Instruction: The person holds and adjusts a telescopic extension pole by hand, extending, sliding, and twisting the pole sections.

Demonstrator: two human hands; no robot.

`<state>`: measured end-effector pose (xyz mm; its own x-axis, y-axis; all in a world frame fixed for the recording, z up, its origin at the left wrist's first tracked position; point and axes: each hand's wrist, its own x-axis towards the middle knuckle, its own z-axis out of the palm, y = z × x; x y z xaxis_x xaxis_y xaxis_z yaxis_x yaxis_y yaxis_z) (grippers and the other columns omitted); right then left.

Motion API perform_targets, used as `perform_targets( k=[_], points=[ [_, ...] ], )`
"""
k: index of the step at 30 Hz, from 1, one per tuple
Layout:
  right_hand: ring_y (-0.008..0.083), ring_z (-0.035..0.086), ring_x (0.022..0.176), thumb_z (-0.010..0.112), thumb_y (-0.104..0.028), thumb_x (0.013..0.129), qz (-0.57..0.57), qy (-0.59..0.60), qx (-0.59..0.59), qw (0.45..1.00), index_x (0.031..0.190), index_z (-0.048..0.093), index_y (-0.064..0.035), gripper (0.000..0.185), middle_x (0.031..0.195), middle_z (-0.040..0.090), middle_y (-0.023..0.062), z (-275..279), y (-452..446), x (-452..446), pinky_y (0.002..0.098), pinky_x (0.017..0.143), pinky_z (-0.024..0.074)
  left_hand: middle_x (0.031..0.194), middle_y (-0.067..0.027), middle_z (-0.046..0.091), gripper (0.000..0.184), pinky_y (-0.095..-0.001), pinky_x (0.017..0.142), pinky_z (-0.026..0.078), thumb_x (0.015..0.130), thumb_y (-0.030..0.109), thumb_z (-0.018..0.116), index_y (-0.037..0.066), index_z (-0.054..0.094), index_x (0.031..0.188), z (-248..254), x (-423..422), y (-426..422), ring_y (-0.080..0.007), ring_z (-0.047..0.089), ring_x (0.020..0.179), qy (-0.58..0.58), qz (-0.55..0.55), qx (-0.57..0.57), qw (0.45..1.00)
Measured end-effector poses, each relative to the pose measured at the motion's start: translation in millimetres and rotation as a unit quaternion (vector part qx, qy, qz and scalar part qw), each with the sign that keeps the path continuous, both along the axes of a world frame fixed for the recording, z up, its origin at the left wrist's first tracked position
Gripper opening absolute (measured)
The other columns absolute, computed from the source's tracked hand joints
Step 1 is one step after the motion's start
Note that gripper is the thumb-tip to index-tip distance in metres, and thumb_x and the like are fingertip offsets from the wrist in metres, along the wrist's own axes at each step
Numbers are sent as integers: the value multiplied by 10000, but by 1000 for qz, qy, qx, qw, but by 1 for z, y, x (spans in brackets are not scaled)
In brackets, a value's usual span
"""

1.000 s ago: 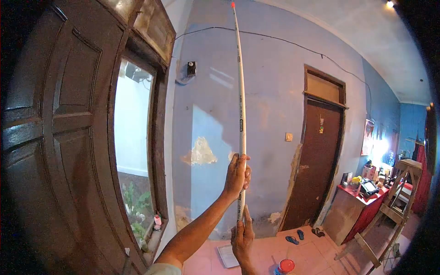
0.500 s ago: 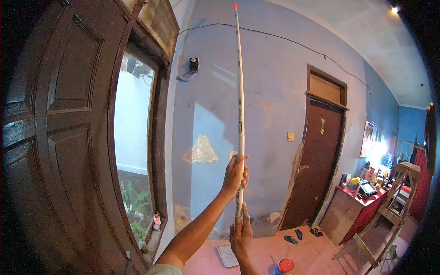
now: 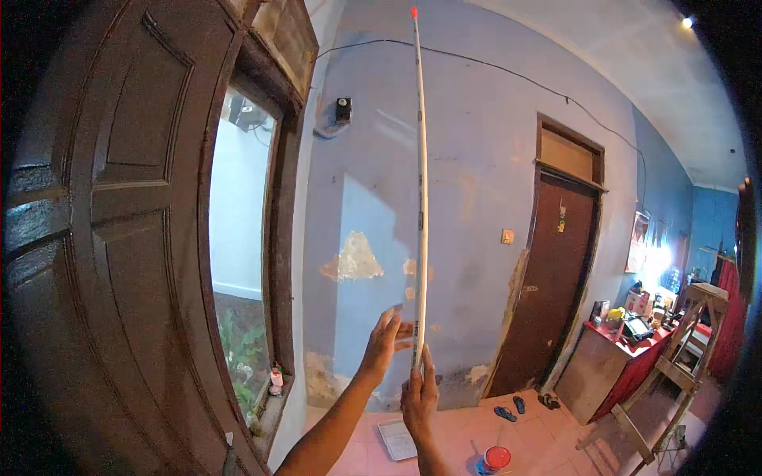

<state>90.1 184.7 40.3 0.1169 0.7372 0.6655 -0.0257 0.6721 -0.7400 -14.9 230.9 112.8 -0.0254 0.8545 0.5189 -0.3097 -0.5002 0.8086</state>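
Note:
A long, thin white pole [image 3: 423, 214] with dark printed marks and a red tip stands nearly upright before me. My right hand [image 3: 419, 397] is closed round its lower end, with the index finger stretched up along it. Just left of the pole, my left hand [image 3: 384, 343] has its fingers open and spread, the tips close to the pole; whether they touch it I cannot tell. Behind the pole is a blue wall [image 3: 468, 214] with a pale bare patch [image 3: 359, 258] where paint is gone.
A white tray [image 3: 397, 440] and a red-topped container [image 3: 498, 458] sit on the pink tiled floor. Sandals [image 3: 508, 411] lie by a brown door [image 3: 548, 285]. At right stand a wooden stepladder [image 3: 679, 369] and a cluttered red-topped counter [image 3: 627, 337]. A dark panelled door [image 3: 127, 238] fills the left.
My left hand has let go of the pole and moved down and left, its fingers opening. My right hand keeps its hold at the lower end. The view has shifted slightly.

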Motion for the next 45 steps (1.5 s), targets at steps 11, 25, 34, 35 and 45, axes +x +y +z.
perform_targets(
  k=[11,25,34,35,45],
  points=[
    [30,327,437,398,-184,1001,4,-9,9,1000,1441,334,-133,448,577,389,-41,36,2,-4,207,390,298,1105,-138,614,594,-353,847,487,962,491,411,77,353,1383,-40,-22,-20,-221,613,1008,-20,4,-54,998],
    [18,327,453,390,-145,998,-9,-6,38,999,1438,343,-127,442,637,404,-41,41,13,6,196,398,288,1091,-113,627,572,-318,816,491,967,488,398,86,375,1373,-57,-26,-29,-182,621,978,-11,-2,-61,998],
    [15,320,470,389,-148,998,-4,0,-14,1000,1434,349,-109,440,635,395,-43,26,-13,2,191,414,288,1102,-115,624,585,-327,821,490,957,508,412,94,381,1369,-62,-20,-33,-185,616,995,-15,-16,-89,996],
    [17,319,469,391,-152,999,-9,-4,-9,1000,1435,347,-108,441,629,392,-44,19,-9,1,194,413,286,1102,-115,624,582,-327,821,490,957,507,413,94,383,1365,-64,-20,-32,-186,616,995,-16,-18,-89,996],
    [50,356,541,400,-135,982,-45,-32,25,998,1423,368,-93,444,832,568,60,33,-13,-3,213,474,333,1111,-122,623,557,-321,821,488,965,488,408,94,386,1357,-74,-17,-36,-192,615,995,-14,-13,-92,996]
  ],
)
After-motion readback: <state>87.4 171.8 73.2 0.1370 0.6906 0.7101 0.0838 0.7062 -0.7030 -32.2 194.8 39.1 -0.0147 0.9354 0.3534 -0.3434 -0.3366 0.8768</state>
